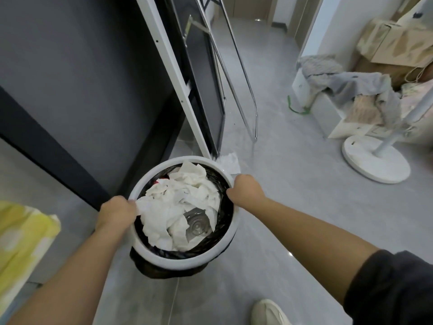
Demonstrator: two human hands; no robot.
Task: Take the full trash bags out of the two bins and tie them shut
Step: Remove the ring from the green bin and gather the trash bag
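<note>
The left hand [116, 213] and right hand [246, 191] each grip opposite sides of the white bin [180, 260]. The black trash bag [222, 221] inside holds crumpled paper [178, 202].

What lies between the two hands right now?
In the head view, the mouth of the bin: crumpled white paper and a clear plastic piece inside the black trash bag.
</note>
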